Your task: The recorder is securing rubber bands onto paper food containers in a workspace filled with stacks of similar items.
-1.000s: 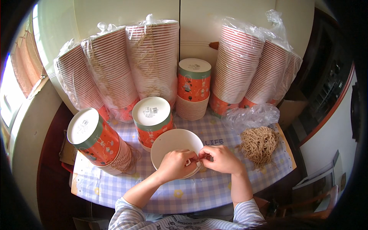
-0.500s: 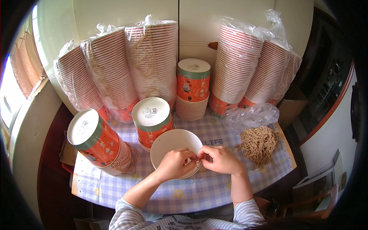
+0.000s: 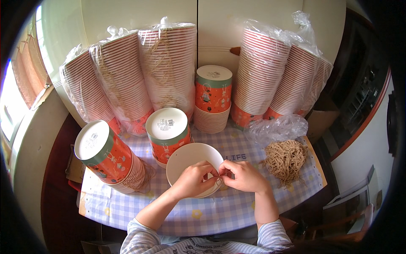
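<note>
A white-lined paper bucket (image 3: 192, 155) stands with its mouth up in front of me. Over its right rim my two hands almost meet. With thumb and fingertips, my left hand (image 3: 195, 179) pinches a thin brown cord (image 3: 218, 179), of which only a short bit shows. My right hand (image 3: 244, 177) pinches the same cord from the other side, fingers closed. The fingertips hide most of the cord and the spot where it meets the rim. A tangled heap of tan cords (image 3: 286, 161) lies to the right of my right hand.
Upside-down stacks of orange and green paper buckets stand at the left (image 3: 112, 158), behind the open bucket (image 3: 169, 146) and at the back middle (image 3: 213, 97). Tall plastic-wrapped stacks (image 3: 167, 67) line the wall. Crumpled clear plastic (image 3: 277, 128) lies on the checked tablecloth (image 3: 169, 216).
My fingertips have shifted very slightly at the bucket's rim, still pinching the cord. Everything else stays in place.
</note>
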### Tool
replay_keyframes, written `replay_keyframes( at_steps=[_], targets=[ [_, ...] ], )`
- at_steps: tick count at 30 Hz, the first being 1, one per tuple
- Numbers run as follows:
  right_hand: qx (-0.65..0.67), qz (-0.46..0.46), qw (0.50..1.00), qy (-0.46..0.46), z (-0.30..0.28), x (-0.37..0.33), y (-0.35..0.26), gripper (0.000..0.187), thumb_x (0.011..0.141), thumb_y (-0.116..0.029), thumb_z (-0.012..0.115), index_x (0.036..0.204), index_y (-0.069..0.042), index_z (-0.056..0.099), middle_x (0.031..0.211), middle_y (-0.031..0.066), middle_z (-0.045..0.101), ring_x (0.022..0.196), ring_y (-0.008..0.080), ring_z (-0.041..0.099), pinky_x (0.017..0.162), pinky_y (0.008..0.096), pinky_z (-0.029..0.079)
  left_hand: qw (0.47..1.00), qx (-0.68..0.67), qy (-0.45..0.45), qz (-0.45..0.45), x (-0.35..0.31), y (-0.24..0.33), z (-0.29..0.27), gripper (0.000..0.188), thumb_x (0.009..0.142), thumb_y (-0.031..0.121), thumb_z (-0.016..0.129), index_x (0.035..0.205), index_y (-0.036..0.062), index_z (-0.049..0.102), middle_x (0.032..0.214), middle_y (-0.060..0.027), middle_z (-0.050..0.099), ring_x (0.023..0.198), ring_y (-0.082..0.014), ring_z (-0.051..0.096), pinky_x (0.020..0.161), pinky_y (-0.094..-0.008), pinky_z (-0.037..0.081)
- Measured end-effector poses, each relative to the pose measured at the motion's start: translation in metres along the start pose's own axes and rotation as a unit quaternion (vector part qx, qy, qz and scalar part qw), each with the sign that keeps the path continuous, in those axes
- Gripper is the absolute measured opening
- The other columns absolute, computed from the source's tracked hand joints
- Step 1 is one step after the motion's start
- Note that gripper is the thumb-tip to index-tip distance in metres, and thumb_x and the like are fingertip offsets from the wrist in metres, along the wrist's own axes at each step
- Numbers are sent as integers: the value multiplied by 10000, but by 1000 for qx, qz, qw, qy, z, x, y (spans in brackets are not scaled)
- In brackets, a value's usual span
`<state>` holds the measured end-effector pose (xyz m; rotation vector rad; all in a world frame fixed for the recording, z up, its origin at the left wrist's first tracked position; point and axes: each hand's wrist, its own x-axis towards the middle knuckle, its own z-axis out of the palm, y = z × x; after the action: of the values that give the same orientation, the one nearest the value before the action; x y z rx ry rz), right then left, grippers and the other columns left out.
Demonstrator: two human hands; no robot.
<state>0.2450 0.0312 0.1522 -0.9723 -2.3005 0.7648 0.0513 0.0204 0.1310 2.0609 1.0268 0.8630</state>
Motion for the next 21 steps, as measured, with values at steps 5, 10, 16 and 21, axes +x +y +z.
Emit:
replay_keyframes(
  at_steps=[5,10,16,21],
  targets=[
    [-15,-29,999,6,-1,-1,-1,147,732,-57,630,844,-46,534,749,90,627,664,224,630,586,317,492,997,-53,-28,48,1,-10,1,138,746,99,606,861,24,621,876,-104,554,689,-190,575,597,-283,464],
    [-16,-38,999,1,-2,-2,-1,138,725,-60,632,828,-52,540,757,80,627,683,222,626,584,316,486,994,-73,-54,61,3,-16,0,143,757,106,591,865,15,615,867,-109,558,723,-191,558,630,-287,451],
    [-2,-71,997,-34,-8,-1,-2,140,737,-89,618,856,-65,549,789,81,635,687,232,627,601,334,491,993,-83,-72,51,2,-18,0,157,773,123,580,865,-1,607,878,-107,562,746,-194,551,649,-291,445],
    [8,-80,995,-53,-10,-1,-6,166,731,-84,635,888,-70,584,825,61,638,704,210,622,621,317,495,993,-81,-74,46,1,-18,-1,155,783,129,578,864,0,607,880,-97,565,749,-191,549,646,-288,440]
  ],
)
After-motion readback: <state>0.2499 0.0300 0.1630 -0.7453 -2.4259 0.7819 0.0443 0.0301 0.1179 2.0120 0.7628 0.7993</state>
